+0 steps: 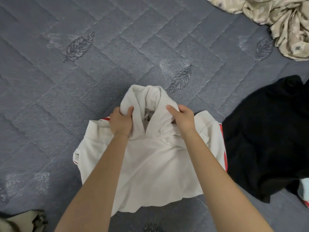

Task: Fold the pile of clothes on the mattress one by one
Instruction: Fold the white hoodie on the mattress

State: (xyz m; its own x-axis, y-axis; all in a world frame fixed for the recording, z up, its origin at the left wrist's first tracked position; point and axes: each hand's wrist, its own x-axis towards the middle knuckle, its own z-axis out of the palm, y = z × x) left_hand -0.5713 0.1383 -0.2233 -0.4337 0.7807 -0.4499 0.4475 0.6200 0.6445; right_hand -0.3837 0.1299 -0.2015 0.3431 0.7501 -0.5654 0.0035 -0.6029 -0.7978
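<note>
Mattress (83, 97) bears 1 white hoodie (150, 164), gripped by left hand (121, 122) and right hand (182, 118).

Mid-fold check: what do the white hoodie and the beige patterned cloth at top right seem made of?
White hoodie: probably thick cotton or fleece knit, matte, with soft rounded folds at the hood. Beige patterned cloth: likely satin or similar smooth weave, since its creases catch glossy highlights.

Both hands gripping the hood of a white hoodie (150, 158) on the mattress (83, 81).

The left hand (121, 122) and right hand (183, 118) are each pinching a side of the hood (147, 96), the body lying flat beneath. A black garment (267, 134) is lying just beside it at right, and a beige patterned cloth (275, 19) is sitting crumpled at the far corner.
</note>
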